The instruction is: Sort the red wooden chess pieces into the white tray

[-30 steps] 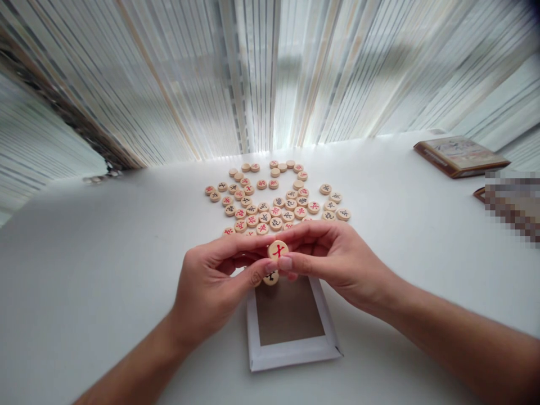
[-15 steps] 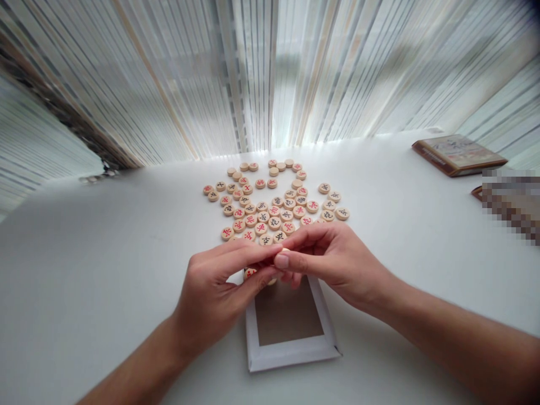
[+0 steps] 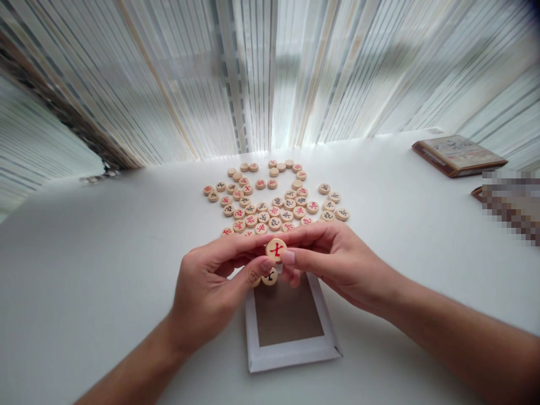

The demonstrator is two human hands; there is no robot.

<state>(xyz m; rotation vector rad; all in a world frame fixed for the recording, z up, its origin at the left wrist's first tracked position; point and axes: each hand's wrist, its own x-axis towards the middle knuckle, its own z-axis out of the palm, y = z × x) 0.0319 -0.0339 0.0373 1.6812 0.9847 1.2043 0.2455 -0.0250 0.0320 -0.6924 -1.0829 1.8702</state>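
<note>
A round wooden xiangqi piece point(image 3: 275, 250) with a red character is held upright, its face towards me, above the far end of a shallow white box point(image 3: 295, 358). My right hand point(image 3: 343, 261) pinches its right side between thumb and fingers. From the left, my left hand point(image 3: 211, 275) is closed about the same piece, thumb at its lower edge and index finger along the top. Just below it, a piece with a black character point(image 3: 269, 275) stands at the far part of the box, and another beside it is partly hidden by my left thumb.
Many loose xiangqi pieces point(image 3: 274, 211) lie on the white table point(image 3: 126, 270) beyond my hands, some face down. Two flat brown boxes are at the right, the farther one point(image 3: 459, 154) whole and the nearer one point(image 3: 512, 205) partly blurred. A striped string curtain point(image 3: 270, 73) hangs behind.
The piece between my hands has turned so its red face shows towards me. My left thumb has shifted, uncovering the black-marked piece below; the loose pieces beyond have stayed put.
</note>
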